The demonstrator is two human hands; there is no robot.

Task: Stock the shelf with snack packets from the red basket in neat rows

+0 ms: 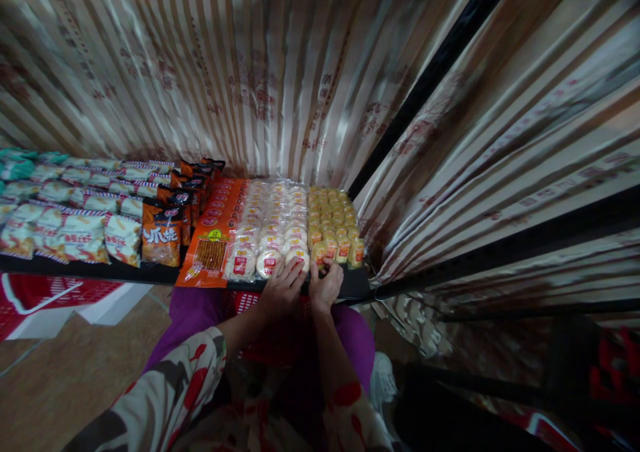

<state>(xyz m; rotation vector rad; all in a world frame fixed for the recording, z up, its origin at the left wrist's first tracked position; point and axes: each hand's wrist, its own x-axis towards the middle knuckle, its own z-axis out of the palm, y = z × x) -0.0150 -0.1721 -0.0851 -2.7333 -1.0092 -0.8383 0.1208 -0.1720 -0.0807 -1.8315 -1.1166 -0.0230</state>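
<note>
A black shelf [356,283] in front of me holds rows of packaged snacks. White round wrapped crackers [270,263] with red labels stand in several rows in the middle. To their right are rows of small yellow-wrapped snack packets [343,249]. My left hand [283,292] rests at the front edge, its fingers stretched out against the lower part of a front white round packet. Beside it, my right hand [327,288] has curled fingers and thumb around the lower part of the leftmost front yellow packet, partly hiding it.
An orange flat bag [203,255] lies left of the white packets. Further left stand orange-and-black bags [161,234] and several white snack bags [85,235]. Red baskets [40,295] sit below the shelf. A striped curtain [280,72] and black poles [430,79] stand behind and right.
</note>
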